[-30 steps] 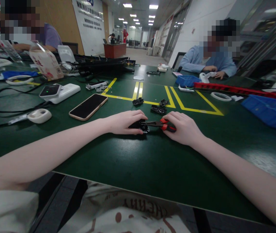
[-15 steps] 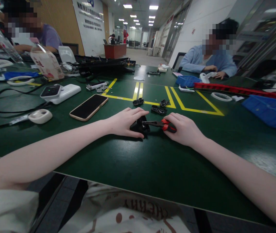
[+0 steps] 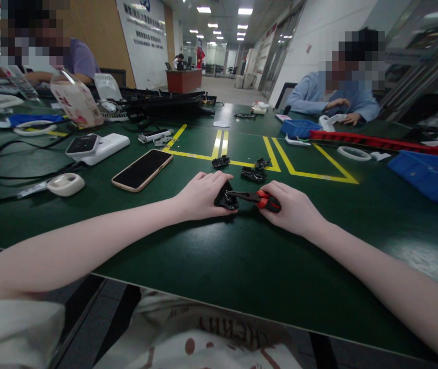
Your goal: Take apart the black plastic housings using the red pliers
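My left hand is closed around a small black plastic part, its thumb along the near edge and fingers over the far side. The handles of red-and-black needle-nose pliers are gripped in my right hand. Their narrow jaws point left and meet the black part; whether they pinch a piece of it is too small to tell. Just beyond the hands lie more black plastic pieces on the green table.
Left of my hands lies a phone, with a white device and a tape roll further left. Yellow tape lines mark the table. Blue bins and a red strip are at right. Other people sit across the table.
My left hand has closed from a loose, spread hold to a firm grip on the black part, which has turned slightly. The pliers and right hand stay almost where they were.
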{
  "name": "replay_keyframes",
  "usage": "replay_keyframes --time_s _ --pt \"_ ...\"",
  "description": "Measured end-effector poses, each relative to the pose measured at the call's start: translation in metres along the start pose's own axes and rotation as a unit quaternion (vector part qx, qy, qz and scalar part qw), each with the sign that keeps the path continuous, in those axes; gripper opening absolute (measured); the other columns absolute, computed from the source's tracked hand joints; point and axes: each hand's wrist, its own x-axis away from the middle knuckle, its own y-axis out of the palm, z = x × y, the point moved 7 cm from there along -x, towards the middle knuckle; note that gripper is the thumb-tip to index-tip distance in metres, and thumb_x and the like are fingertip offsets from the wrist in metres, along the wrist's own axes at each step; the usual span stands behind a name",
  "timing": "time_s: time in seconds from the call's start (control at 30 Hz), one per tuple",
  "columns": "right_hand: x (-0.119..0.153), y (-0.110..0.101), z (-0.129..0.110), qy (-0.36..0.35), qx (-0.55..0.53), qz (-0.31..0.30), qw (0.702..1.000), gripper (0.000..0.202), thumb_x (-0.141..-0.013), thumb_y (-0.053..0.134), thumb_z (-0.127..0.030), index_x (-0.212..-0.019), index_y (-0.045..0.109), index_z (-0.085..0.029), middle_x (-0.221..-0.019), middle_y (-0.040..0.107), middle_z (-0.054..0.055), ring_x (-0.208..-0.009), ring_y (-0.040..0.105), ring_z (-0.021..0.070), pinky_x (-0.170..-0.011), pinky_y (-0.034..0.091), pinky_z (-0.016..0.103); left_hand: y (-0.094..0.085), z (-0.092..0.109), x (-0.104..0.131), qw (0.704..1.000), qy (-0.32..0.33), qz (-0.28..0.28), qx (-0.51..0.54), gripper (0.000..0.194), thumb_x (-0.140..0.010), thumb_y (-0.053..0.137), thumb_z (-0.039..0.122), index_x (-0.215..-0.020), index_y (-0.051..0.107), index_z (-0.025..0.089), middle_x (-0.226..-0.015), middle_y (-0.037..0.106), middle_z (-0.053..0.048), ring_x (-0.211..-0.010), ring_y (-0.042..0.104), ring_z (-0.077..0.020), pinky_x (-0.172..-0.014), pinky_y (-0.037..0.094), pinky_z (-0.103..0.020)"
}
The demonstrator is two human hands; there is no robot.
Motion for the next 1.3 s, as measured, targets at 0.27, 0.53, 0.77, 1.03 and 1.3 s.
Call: replay_keyframes --time_s 0.27,0.53,0.77,1.03,1.3 --pt "-0.001 0.000 0.000 0.025 0.003 -0.001 1.000 0.021 -0.080 0.059 -0.029 -0.098 0.056 -0.019 -0.096 0.064 0.009 -0.083 0.061 0.0231 -0.069 0.048 0.034 -0.002 0.001 0.001 1.000 -0.017 0.013 -0.014 0.089 -0.080 0.059 0.075 -0.138 0.045 0.009 -0.128 0.060 -0.017 -0.115 0.058 -0.0326 -0.102 0.034 -0.046" --pt "-0.001 0.001 0.001 0.054 0.010 -0.016 0.998 0.022 -0.082 0.059 -0.032 -0.099 0.057 -0.019 -0.098 0.064 0.009 -0.082 0.060 0.0224 -0.065 0.048 0.033 -0.002 -0.006 -0.001 0.999 -0.035 0.006 -0.013 0.068 -0.089 0.053 0.067 -0.129 0.053 0.012 -0.123 0.061 -0.013 -0.114 0.058 -0.0305 -0.101 0.035 -0.046" --pt "-0.002 0.001 0.002 0.051 0.011 -0.020 0.998 0.023 -0.084 0.060 -0.036 -0.098 0.056 -0.019 -0.102 0.062 0.009 -0.080 0.060 0.0203 -0.063 0.048 0.032 -0.001 -0.008 -0.003 1.000 -0.012 -0.008 0.002 0.064 -0.090 0.054 0.063 -0.130 0.053 0.013 -0.125 0.060 -0.013 -0.116 0.057 -0.0291 -0.101 0.038 -0.044" --pt "-0.001 0.000 -0.001 0.025 0.011 -0.009 1.000 0.038 -0.088 0.059 -0.053 -0.100 0.057 -0.017 -0.102 0.060 0.009 -0.079 0.060 0.0192 -0.064 0.047 0.031 -0.001 -0.006 -0.003 1.000 0.006 -0.016 0.007 0.062 -0.087 0.058 0.057 -0.128 0.054 0.011 -0.121 0.062 -0.011 -0.113 0.057 -0.0285 -0.104 0.036 -0.043" --pt "-0.002 0.003 0.002 0.024 0.008 -0.021 0.999 0.050 -0.089 0.051 -0.065 -0.101 0.059 -0.017 -0.098 0.061 0.009 -0.079 0.059 0.0202 -0.064 0.046 0.032 0.001 -0.009 -0.003 1.000 0.003 -0.020 0.015 0.063 -0.085 0.060 0.057 -0.131 0.053 0.014 -0.126 0.060 -0.011 -0.116 0.057 -0.0289 -0.104 0.036 -0.043"
